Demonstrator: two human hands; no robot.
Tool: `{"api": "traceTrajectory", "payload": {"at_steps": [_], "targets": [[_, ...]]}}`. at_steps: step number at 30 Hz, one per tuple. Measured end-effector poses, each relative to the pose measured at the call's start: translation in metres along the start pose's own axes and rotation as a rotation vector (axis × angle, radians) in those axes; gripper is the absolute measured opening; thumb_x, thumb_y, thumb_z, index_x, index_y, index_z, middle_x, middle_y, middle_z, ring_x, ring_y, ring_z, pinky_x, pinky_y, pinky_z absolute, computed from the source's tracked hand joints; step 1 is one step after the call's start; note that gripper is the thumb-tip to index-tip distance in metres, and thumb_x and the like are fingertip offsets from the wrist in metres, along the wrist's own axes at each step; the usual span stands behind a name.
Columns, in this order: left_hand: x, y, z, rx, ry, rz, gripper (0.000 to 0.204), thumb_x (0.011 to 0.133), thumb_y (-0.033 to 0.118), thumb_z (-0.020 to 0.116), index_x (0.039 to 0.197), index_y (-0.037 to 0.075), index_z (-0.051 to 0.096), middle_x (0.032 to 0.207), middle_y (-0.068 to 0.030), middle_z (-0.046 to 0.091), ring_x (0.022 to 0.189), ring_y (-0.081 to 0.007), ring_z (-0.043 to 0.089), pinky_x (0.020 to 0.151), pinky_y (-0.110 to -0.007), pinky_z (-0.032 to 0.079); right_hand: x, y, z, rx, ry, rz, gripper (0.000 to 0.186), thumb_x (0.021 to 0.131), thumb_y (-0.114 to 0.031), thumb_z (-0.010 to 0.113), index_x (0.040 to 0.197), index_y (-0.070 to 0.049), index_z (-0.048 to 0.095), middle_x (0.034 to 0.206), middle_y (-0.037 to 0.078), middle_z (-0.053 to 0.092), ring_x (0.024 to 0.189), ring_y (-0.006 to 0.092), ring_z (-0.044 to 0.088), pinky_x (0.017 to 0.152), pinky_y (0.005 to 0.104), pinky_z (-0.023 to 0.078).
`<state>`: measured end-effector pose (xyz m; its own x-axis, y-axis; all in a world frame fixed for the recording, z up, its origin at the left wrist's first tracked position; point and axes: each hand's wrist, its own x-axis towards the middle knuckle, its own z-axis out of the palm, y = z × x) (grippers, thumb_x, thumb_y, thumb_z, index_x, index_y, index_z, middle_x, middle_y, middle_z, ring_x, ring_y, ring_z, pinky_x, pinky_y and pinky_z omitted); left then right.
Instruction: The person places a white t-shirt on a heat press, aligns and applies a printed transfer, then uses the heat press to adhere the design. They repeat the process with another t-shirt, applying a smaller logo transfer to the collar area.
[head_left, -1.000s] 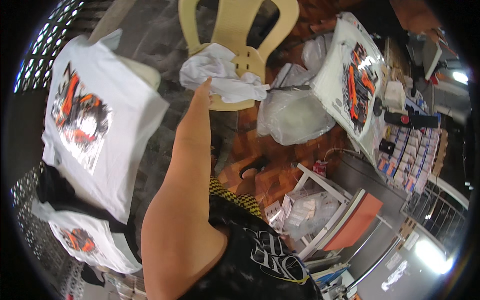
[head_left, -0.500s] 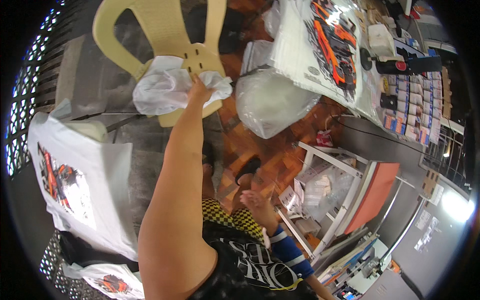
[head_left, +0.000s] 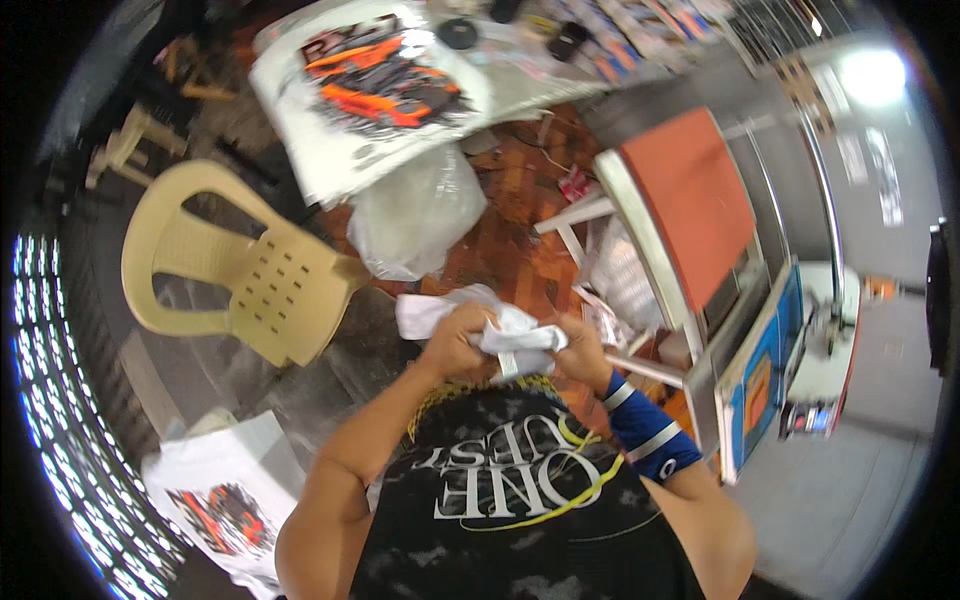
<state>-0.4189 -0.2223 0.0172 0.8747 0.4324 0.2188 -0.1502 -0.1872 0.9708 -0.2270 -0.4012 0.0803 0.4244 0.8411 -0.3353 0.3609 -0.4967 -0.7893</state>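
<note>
The crumpled white cloth (head_left: pixel 512 326) has moved off the slotted, moulded plastic chair (head_left: pixel 236 285) to just before the person's torso, its soft folds gripped by the left hand (head_left: pixel 457 343) and right hand (head_left: pixel 582 352). Patterned wooden floor (head_left: pixel 516 205) shows between the glossy, bulging plastic bag (head_left: pixel 418 212) and straight-edged orange-red panel (head_left: pixel 690 205), leaving room ahead; the chair's seat edge lies near the cloth, leftward.

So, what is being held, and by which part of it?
A bunched white cloth, by a folded edge between the left hand and the right hand; which edge, I cannot tell.
</note>
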Motion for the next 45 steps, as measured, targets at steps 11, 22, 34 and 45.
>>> {"api": "traceTrajectory", "payload": {"at_steps": [11,22,34,45], "targets": [[0.209,0.141,0.053,0.486,-0.411,0.709,0.027,0.067,0.006,0.077,0.088,0.006,0.061,0.093,-0.0101,0.065,0.092,-0.0303,0.065,0.078,-0.043,0.053,-0.077,0.001,-0.159,-0.110,0.805,-0.587,0.023,0.065,0.009,0.073,0.074,-0.002,0.055,0.084,0.014,0.067,0.071,0.0271,0.066,0.063,0.0317,0.051],[0.355,0.113,0.094,0.177,-0.583,0.596,0.031,0.064,-0.007,0.074,0.089,0.003,0.058,0.078,-0.0121,0.062,0.062,-0.0271,0.061,0.055,-0.035,0.048,-0.071,-0.010,-0.204,-0.152,1.144,0.017,0.024,0.067,0.002,0.076,0.074,-0.003,0.054,0.073,0.012,0.062,0.064,0.0234,0.061,0.061,0.0313,0.048],[0.444,0.133,0.053,0.490,-0.689,0.285,0.027,0.068,-0.012,0.063,0.090,0.001,0.072,0.082,-0.0120,0.061,0.077,-0.0280,0.063,0.069,-0.037,0.049,-0.121,0.001,-0.239,-0.124,0.915,0.445,0.022,0.068,0.013,0.060,0.084,0.000,0.053,0.079,0.016,0.054,0.069,0.0329,0.054,0.061,0.0362,0.042],[0.449,0.102,0.028,0.351,-0.586,-0.054,0.020,0.074,-0.015,0.065,0.087,-0.001,0.069,0.092,-0.0106,0.071,0.104,-0.0289,0.065,0.102,-0.042,0.046,-0.113,0.051,-0.249,0.058,1.154,0.506,0.012,0.081,0.005,0.068,0.086,-0.001,0.058,0.085,0.009,0.062,0.078,0.0193,0.061,0.072,0.0295,0.048]]}}
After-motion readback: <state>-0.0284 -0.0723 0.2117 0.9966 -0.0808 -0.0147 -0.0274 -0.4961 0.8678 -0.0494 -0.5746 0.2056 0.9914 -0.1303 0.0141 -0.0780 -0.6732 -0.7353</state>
